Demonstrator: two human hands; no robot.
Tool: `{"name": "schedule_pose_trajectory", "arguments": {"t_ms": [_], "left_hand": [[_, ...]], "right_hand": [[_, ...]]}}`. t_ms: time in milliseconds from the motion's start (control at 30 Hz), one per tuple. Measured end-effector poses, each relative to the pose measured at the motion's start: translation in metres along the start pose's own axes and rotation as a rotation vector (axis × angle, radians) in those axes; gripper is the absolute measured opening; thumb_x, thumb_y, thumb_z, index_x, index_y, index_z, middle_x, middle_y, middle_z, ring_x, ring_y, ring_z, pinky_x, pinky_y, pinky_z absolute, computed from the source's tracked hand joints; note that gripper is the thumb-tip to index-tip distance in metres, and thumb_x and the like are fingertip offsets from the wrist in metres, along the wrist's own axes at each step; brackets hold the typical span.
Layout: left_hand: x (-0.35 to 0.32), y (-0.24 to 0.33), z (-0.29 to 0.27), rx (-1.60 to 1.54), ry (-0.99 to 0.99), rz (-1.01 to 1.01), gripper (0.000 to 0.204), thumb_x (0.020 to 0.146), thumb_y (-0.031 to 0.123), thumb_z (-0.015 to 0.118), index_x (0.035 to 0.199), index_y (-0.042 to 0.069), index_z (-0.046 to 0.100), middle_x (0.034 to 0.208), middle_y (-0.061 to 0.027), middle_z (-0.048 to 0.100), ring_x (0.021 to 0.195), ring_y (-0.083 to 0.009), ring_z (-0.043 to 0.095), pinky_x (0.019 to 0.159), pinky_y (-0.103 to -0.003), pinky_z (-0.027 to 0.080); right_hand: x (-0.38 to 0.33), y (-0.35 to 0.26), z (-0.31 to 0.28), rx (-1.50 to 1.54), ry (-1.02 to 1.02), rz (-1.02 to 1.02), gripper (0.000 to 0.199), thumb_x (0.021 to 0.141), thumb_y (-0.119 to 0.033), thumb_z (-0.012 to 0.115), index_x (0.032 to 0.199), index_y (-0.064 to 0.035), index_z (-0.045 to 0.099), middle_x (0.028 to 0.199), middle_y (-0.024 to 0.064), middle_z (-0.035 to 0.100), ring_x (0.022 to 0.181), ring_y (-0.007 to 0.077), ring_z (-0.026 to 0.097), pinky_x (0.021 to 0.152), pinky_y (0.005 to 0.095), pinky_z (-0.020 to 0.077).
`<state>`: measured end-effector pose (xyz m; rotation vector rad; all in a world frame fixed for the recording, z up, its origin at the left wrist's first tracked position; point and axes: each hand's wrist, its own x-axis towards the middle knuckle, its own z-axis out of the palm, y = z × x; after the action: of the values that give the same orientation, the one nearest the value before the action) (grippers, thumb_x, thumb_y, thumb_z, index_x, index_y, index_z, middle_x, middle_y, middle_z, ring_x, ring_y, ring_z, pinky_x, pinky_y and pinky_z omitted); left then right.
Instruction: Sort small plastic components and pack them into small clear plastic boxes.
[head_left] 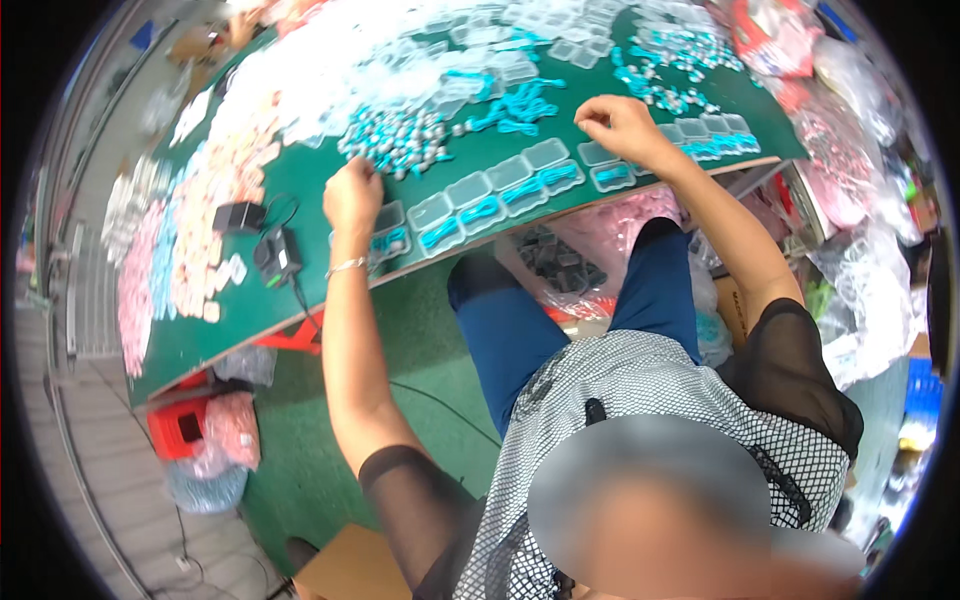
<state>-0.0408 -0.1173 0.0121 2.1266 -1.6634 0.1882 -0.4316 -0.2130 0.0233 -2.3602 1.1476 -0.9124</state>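
Along the front edge of the green table [310,185] runs a row of small clear plastic cases [481,212], their lids folded back and bright blue cord-like pieces inside. My left hand [353,202] is closed at the fingertips, beside a pile of small silver-grey and blue pieces [395,140]. Under its wrist stands the leftmost case [392,243], partly hidden. My right hand [622,128] hovers above the right part of the row, thumb and fingers curled together. What either hand may hold is too small to see. Bundles of blue cords [520,108] lie between the hands.
Heaped clear cases [300,60] cover the far side. Another silver-and-blue pile [680,65] lies far right. Peach pieces [205,235] and a black adapter with its cable [275,252] are at left. Plastic bags [850,170] crowd the right; a red bin [180,428] stands below left.
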Motion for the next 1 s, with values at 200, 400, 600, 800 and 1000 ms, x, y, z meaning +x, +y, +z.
{"name": "schedule_pose_trajectory", "arguments": {"t_ms": [200, 400, 600, 800, 1000], "left_hand": [[0.008, 0.014, 0.001, 0.220, -0.098, 0.406, 0.007, 0.081, 0.011, 0.059, 0.082, 0.008, 0.065, 0.090, -0.0144, 0.066, 0.081, -0.0354, 0.066, 0.067, -0.046, 0.052], [0.003, 0.008, 0.002, 0.018, -0.085, 0.206, 0.009, 0.079, 0.008, 0.066, 0.087, 0.008, 0.064, 0.091, -0.0138, 0.068, 0.085, -0.0338, 0.066, 0.071, -0.045, 0.052], [0.004, -0.007, 0.001, -0.020, -0.127, 0.049, 0.020, 0.076, 0.015, 0.070, 0.095, 0.010, 0.069, 0.094, -0.0140, 0.071, 0.091, -0.0337, 0.067, 0.078, -0.044, 0.053], [0.008, -0.007, 0.006, -0.373, -0.120, -0.004, 0.017, 0.076, 0.012, 0.071, 0.093, 0.007, 0.071, 0.089, -0.0112, 0.073, 0.087, -0.0267, 0.070, 0.078, -0.039, 0.054], [0.007, -0.018, -0.002, -0.492, -0.343, 0.010, 0.015, 0.085, 0.009, 0.068, 0.098, 0.000, 0.069, 0.080, -0.0042, 0.068, 0.072, -0.0094, 0.061, 0.062, -0.026, 0.050]], "right_hand": [[0.017, 0.100, -0.064, -0.311, 0.176, 0.307, 0.019, 0.079, -0.027, 0.062, 0.093, -0.0199, 0.073, 0.086, 0.0029, 0.071, 0.084, 0.0233, 0.068, 0.072, 0.0377, 0.0530], [0.013, 0.099, -0.074, -0.476, -0.026, 0.371, 0.017, 0.078, -0.026, 0.065, 0.092, -0.0179, 0.072, 0.090, 0.0012, 0.071, 0.087, 0.0242, 0.067, 0.073, 0.0428, 0.0503], [0.015, 0.113, -0.047, -0.839, 0.005, 0.166, 0.019, 0.076, -0.019, 0.063, 0.093, -0.0124, 0.066, 0.094, 0.0097, 0.070, 0.088, 0.0314, 0.067, 0.071, 0.0487, 0.0493], [0.011, 0.116, -0.062, -0.702, 0.032, 0.180, 0.023, 0.084, -0.018, 0.055, 0.103, -0.0136, 0.067, 0.103, 0.0092, 0.069, 0.093, 0.0284, 0.067, 0.078, 0.0468, 0.0493], [0.014, 0.085, -0.048, -0.051, 0.035, 0.107, 0.020, 0.086, -0.015, 0.063, 0.104, -0.0073, 0.064, 0.087, 0.0049, 0.066, 0.077, 0.0140, 0.062, 0.067, 0.0287, 0.0492]]}}
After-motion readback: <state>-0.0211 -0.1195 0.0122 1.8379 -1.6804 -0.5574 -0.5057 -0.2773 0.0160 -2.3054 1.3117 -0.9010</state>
